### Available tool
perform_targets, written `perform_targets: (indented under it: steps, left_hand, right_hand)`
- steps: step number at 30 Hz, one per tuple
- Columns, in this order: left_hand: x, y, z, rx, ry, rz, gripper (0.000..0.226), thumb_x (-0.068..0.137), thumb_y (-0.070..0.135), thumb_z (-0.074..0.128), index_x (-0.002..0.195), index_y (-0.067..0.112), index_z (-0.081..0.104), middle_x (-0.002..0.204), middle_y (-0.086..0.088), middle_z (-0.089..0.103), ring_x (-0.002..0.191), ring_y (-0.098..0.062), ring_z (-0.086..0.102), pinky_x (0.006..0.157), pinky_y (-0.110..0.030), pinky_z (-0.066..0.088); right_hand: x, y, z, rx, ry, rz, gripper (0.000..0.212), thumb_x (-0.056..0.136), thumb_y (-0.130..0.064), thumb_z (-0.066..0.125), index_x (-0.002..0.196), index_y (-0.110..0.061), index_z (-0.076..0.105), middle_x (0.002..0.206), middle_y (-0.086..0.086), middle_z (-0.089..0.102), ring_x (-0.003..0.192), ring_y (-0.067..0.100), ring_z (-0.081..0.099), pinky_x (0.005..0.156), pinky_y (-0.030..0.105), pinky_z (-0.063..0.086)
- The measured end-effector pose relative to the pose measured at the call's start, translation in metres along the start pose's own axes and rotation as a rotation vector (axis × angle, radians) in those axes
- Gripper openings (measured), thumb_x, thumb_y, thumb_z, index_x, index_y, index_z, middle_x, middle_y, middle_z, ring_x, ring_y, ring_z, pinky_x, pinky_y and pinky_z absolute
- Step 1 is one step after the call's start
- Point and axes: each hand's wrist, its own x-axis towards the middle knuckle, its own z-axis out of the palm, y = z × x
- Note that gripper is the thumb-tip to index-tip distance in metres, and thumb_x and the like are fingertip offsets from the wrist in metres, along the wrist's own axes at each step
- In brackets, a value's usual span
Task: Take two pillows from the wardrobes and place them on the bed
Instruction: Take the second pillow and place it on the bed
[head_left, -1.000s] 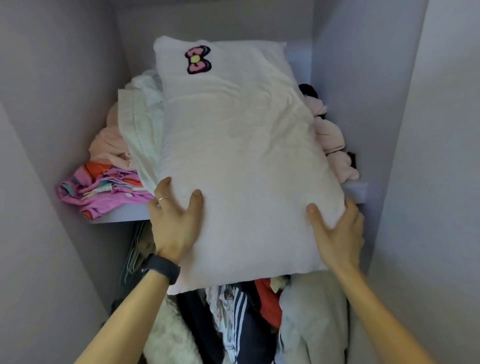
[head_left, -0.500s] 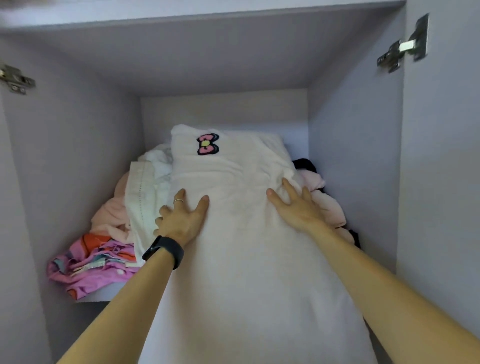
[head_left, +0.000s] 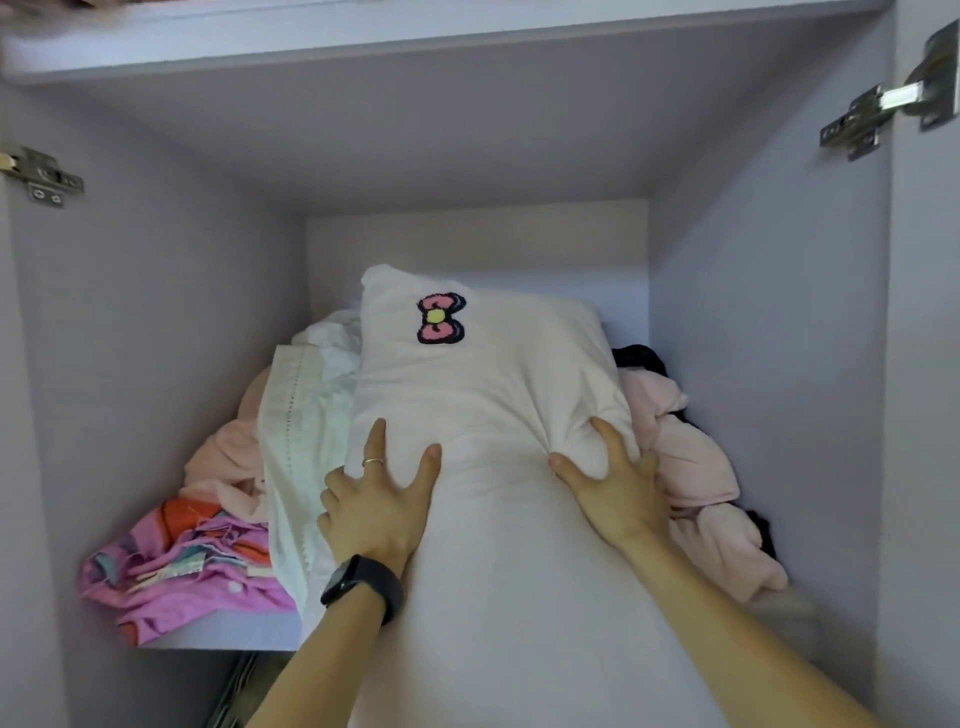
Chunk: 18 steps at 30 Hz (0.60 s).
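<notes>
Hands: left splayed, right gripping pillow.

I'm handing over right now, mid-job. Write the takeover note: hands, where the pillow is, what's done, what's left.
Left hand: spread flat on the white pillow, near its left edge.
Right hand: fingers dug into the pillow's right side, gripping.
Pillow: on the wardrobe shelf between piles of clothes, near end overhanging.
Done: nothing on the bed yet.
Left: pull this pillow out, carry it to the bed, fetch the second.
</notes>
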Motion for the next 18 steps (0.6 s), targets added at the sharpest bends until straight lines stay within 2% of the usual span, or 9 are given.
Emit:
perform_targets:
  steps: [4, 8, 11, 14, 18]
  left_hand:
    - [0.002, -0.002, -0.005, -0.119, -0.036, 0.09, 0.077, 0.077, 0.084, 0.043, 0.144, 0.051, 0.024, 0.136, -0.015, 0.036, 0.123, -0.037, 0.047, 0.097, -0.05, 0.048]
    - [-0.006, 0.002, -0.023, -0.239, -0.005, 0.179, 0.063, 0.083, 0.075, 0.05, 0.137, 0.048, 0.036, 0.118, -0.001, 0.034, 0.092, -0.027, 0.056, 0.083, -0.041, 0.049]
    - [-0.019, 0.005, -0.035, -0.351, 0.064, 0.241, 0.058, 0.082, 0.07, 0.058, 0.133, 0.047, 0.043, 0.112, 0.001, 0.033, 0.079, -0.021, 0.051, 0.079, -0.037, 0.049]
    - [-0.044, 0.008, -0.039, -0.495, 0.085, 0.317, 0.056, 0.079, 0.063, 0.066, 0.129, 0.046, 0.047, 0.108, 0.002, 0.034, 0.078, -0.023, 0.053, 0.077, -0.034, 0.047]
    - [-0.094, 0.016, -0.024, -0.641, -0.033, 0.363, 0.057, 0.077, 0.051, 0.075, 0.126, 0.04, 0.048, 0.114, -0.005, 0.037, 0.09, -0.027, 0.054, 0.08, -0.034, 0.044]
  right_hand:
    - [-0.009, -0.01, -0.007, -0.078, 0.056, -0.164, 0.063, 0.085, -0.059, 0.063, 0.14, -0.043, 0.037, 0.132, 0.011, 0.04, 0.111, 0.035, 0.054, 0.089, 0.038, 0.049]
    - [-0.034, -0.025, -0.022, -0.049, 0.171, -0.236, 0.05, 0.092, -0.048, 0.061, 0.137, -0.036, 0.043, 0.122, 0.005, 0.041, 0.1, 0.026, 0.053, 0.075, 0.034, 0.048]
    - [-0.065, -0.028, -0.043, 0.054, 0.362, -0.255, 0.043, 0.092, -0.043, 0.065, 0.132, -0.035, 0.049, 0.111, -0.003, 0.04, 0.098, 0.019, 0.049, 0.077, 0.029, 0.04]
    - [-0.114, -0.021, -0.066, 0.026, 0.519, -0.24, 0.043, 0.093, -0.043, 0.065, 0.131, -0.038, 0.046, 0.106, -0.007, 0.037, 0.092, 0.017, 0.051, 0.077, 0.029, 0.042]
    - [-0.186, -0.004, -0.096, -0.102, 0.727, -0.187, 0.05, 0.089, -0.037, 0.072, 0.129, -0.043, 0.044, 0.104, -0.004, 0.037, 0.085, 0.019, 0.051, 0.068, 0.032, 0.045]
